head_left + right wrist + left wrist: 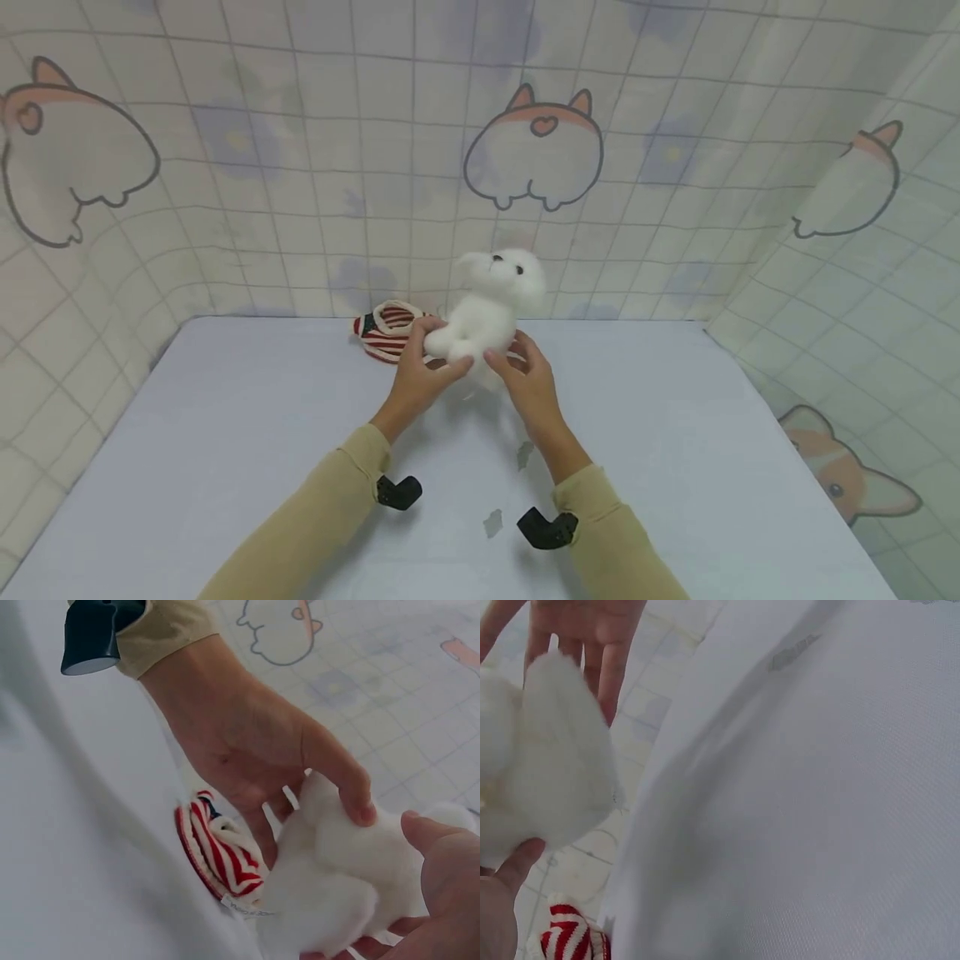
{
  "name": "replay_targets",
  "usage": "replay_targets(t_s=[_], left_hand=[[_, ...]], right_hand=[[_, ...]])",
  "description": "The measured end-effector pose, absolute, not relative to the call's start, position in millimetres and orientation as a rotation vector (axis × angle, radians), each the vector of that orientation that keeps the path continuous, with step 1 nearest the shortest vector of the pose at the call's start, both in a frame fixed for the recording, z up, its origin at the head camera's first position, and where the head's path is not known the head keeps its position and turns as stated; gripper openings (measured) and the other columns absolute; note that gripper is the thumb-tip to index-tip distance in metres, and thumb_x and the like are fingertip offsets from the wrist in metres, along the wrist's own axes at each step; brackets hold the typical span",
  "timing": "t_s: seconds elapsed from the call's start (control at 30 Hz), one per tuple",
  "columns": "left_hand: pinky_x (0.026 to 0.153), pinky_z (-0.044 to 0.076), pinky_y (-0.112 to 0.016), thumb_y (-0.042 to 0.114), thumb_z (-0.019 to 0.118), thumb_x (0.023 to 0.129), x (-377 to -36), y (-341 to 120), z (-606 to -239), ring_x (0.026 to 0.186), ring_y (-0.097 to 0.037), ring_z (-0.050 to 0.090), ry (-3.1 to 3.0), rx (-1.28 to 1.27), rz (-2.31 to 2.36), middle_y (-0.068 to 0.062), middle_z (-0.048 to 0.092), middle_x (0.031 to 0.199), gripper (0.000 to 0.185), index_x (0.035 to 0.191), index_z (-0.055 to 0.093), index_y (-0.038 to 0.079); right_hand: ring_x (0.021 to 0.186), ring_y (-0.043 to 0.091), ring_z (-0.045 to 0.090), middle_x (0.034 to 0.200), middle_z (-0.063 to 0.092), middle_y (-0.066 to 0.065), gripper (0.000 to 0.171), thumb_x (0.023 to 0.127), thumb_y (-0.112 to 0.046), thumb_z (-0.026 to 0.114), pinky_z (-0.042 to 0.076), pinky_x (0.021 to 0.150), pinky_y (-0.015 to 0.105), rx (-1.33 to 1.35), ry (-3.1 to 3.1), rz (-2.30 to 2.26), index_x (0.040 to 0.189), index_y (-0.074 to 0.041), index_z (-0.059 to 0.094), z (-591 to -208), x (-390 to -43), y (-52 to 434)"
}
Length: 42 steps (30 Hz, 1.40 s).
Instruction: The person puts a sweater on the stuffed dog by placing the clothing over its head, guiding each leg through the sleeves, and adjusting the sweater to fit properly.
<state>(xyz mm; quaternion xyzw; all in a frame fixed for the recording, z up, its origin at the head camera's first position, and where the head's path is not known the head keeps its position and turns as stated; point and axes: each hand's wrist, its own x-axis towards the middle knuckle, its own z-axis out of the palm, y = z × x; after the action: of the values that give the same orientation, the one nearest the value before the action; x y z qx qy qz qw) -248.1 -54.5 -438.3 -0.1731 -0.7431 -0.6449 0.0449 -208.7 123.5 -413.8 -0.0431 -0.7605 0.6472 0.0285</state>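
Head view — plush dog (487, 312) near table's (225, 433) far edge

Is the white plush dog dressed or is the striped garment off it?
Off: the white plush dog is bare, and the red-and-white striped garment lies behind it on the table.

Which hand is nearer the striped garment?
Left. The left hand grips the plush dog beside the striped garment; the right hand holds the dog's far side.

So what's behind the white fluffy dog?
A red-and-white striped cloth lies on the table behind the dog, left of it. The left hand and dog cover part of the cloth. Both hands hold the dog; the right hand hides its underside.
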Motion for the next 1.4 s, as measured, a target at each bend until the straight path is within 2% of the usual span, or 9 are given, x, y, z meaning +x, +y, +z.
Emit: replay_targets(t_s=[0.17,0.3,0.4,0.5,0.63,0.8,0.97,1.17,1.4], left_hand=[[0.104,0.045,-0.049,0.019,0.075,0.084,-250,-50,-438,0.130,-0.025,0.043,-2.281,-0.609,-2.031,-0.006,0.039,0.142,0.063,0.135,0.038,0.013],[0.107,0.043,-0.050,0.021,0.053,0.100,-253,-51,-437,0.131,-0.027,0.044,-2.240,-0.656,-2.152,-0.009,0.038,0.146,0.039,0.136,0.042,0.009],[0.106,0.043,-0.048,0.025,0.045,0.104,-254,-53,-437,0.125,-0.024,0.049,-2.236,-0.657,-2.207,-0.007,0.042,0.144,0.033,0.133,0.047,0.011],[0.101,0.046,-0.040,0.023,0.052,0.101,-254,-55,-438,0.119,-0.023,0.050,-2.259,-0.651,-2.220,-0.004,0.044,0.142,0.031,0.130,0.049,0.012],[0.099,0.047,-0.030,0.015,0.058,0.097,-254,-58,-438,0.131,-0.024,0.045,-2.282,-0.659,-2.267,-0.005,0.038,0.146,0.041,0.134,0.042,0.011],[0.107,0.043,-0.038,0.014,0.062,0.094,-257,-62,-438,0.141,-0.026,0.038,-2.363,-0.671,-2.282,-0.006,0.031,0.154,0.061,0.147,0.031,0.015],[0.109,0.041,-0.042,0.018,0.067,0.091,-266,-67,-444,0.140,-0.025,0.040,-2.481,-0.762,-2.167,-0.002,0.032,0.155,0.067,0.148,0.032,0.023],[0.113,0.036,-0.042,0.012,0.071,0.087,-270,-72,-445,0.145,-0.026,0.032,-2.563,-0.778,-2.040,-0.001,0.029,0.157,0.068,0.145,0.035,0.023],[0.119,0.025,-0.041,0.013,0.070,0.088,-274,-74,-452,0.147,-0.026,0.027,-2.653,-0.722,-1.939,-0.004,0.029,0.157,0.064,0.142,0.036,0.022]], right_hand=[[0.127,0.023,0.050,0.138,0.049,0.000,0.073,0.083,-0.052,0.070,0.044,0.103,0.045,-0.158,-2.337,2.035,0.144,-0.027,0.040,-410,-212,127],[0.128,0.023,0.050,0.141,0.048,0.002,0.068,0.086,-0.047,0.069,0.043,0.105,0.045,-0.164,-2.350,2.050,0.143,-0.026,0.041,-410,-217,135],[0.130,0.024,0.049,0.141,0.049,0.003,0.064,0.087,-0.042,0.069,0.043,0.104,0.044,-0.153,-2.363,2.071,0.143,-0.027,0.042,-413,-220,142],[0.130,0.024,0.048,0.141,0.050,0.003,0.063,0.088,-0.037,0.069,0.044,0.102,0.042,-0.107,-2.376,2.090,0.144,-0.028,0.042,-416,-223,147],[0.132,0.023,0.048,0.143,0.049,0.001,0.064,0.089,-0.031,0.068,0.044,0.104,0.042,0.010,-2.382,2.101,0.146,-0.028,0.040,-420,-225,151],[0.139,0.025,0.040,0.153,0.040,-0.004,0.067,0.090,-0.029,0.068,0.036,0.112,0.046,0.167,-2.402,2.116,0.149,-0.029,0.036,-423,-228,155],[0.147,0.025,0.028,0.158,0.029,-0.008,0.070,0.090,-0.030,0.069,0.028,0.116,0.050,0.211,-2.499,2.080,0.150,-0.031,0.032,-422,-228,158],[0.147,0.024,0.028,0.154,0.038,-0.003,0.072,0.086,-0.030,0.073,0.027,0.117,0.050,0.236,-2.515,2.007,0.149,-0.031,0.036,-442,-237,159],[0.147,0.022,0.029,0.154,0.039,-0.001,0.067,0.086,-0.020,0.073,0.028,0.117,0.046,0.245,-2.532,1.930,0.146,-0.019,0.043,-454,-242,155]])
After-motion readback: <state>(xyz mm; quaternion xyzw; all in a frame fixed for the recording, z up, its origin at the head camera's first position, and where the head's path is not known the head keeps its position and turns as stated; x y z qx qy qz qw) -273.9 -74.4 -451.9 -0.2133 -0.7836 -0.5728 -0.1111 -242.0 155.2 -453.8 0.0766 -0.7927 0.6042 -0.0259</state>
